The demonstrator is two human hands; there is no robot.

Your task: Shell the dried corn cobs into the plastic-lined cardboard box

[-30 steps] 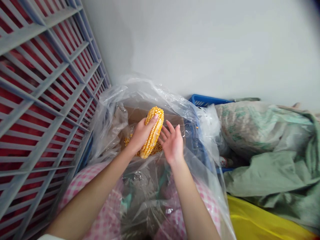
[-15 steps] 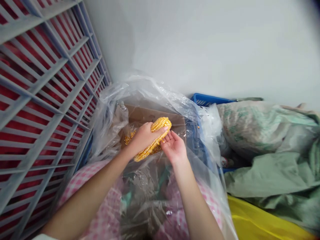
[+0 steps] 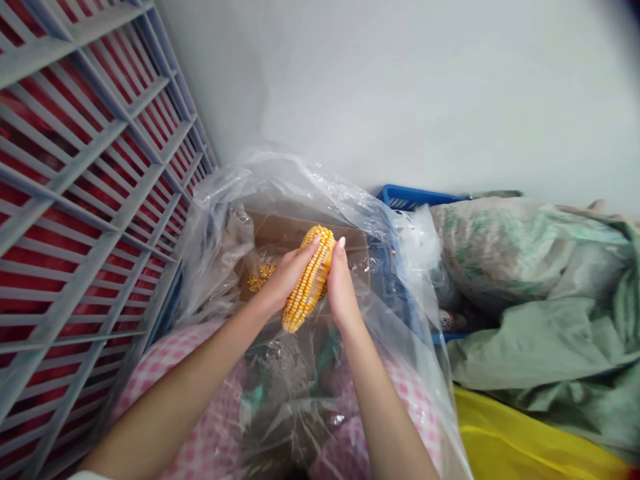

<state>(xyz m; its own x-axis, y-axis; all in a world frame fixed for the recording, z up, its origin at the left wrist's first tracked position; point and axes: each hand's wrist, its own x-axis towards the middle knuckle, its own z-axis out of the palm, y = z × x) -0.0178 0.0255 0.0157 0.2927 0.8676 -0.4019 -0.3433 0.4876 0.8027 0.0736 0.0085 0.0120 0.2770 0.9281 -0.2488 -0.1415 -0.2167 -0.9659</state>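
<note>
A yellow dried corn cob (image 3: 309,281) stands tilted between both my hands over a cardboard box (image 3: 280,233) lined with clear plastic sheet (image 3: 280,183). My left hand (image 3: 286,277) wraps the cob's left side, fingers closed on it. Pressed flat against the cob's right side is my right hand (image 3: 341,285), fingers together. Loose yellow kernels (image 3: 261,277) lie in the box just left of my left hand.
A grey grid crate wall (image 3: 90,193) with red behind rises on the left. A blue basket (image 3: 415,198), grey-green woven sacks (image 3: 530,293) and a yellow sack (image 3: 520,447) lie to the right. Pink checked fabric (image 3: 210,427) covers my lap under the plastic.
The cob swung from upright to nearly flat and back to a steep tilt. My right hand, first open beside it, has closed in against its right side.
</note>
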